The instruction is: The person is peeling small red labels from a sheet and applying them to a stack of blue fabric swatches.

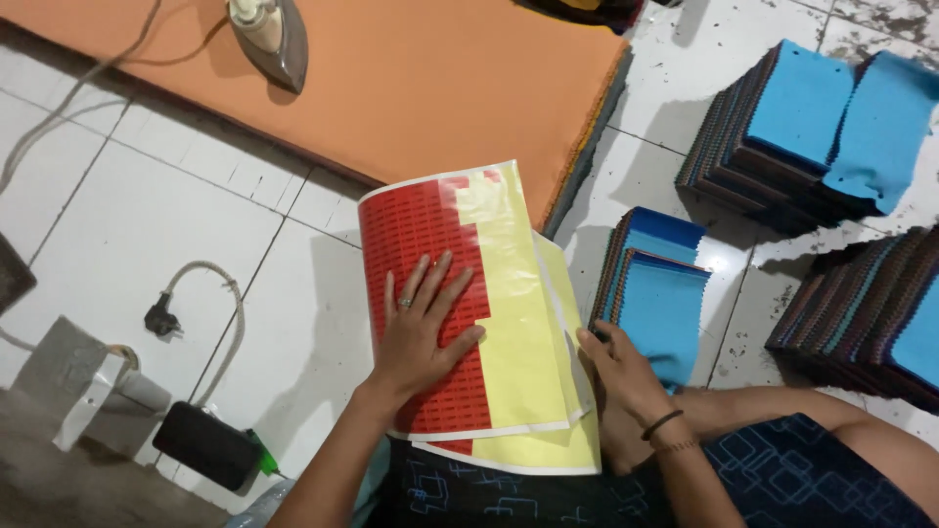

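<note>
– Where the sticker sheets (489,313) rest on the lap, what shows?
– Red labels fill the left part; bare yellow backing the right.
– And the hands?
– The left hand (423,328) lies flat on the red labels, fingers spread. The right hand (618,367) pinches something small beside the blue fabric swatches (657,293); I cannot tell what.

A small home textile workshop is being shown, with work being done on a tiled floor (176,215). Stacks of fabric swatches (782,127) are being kept right of the hands, while an iron (269,39) is being rested on an orange pressing pad (421,78) beyond them.
</note>
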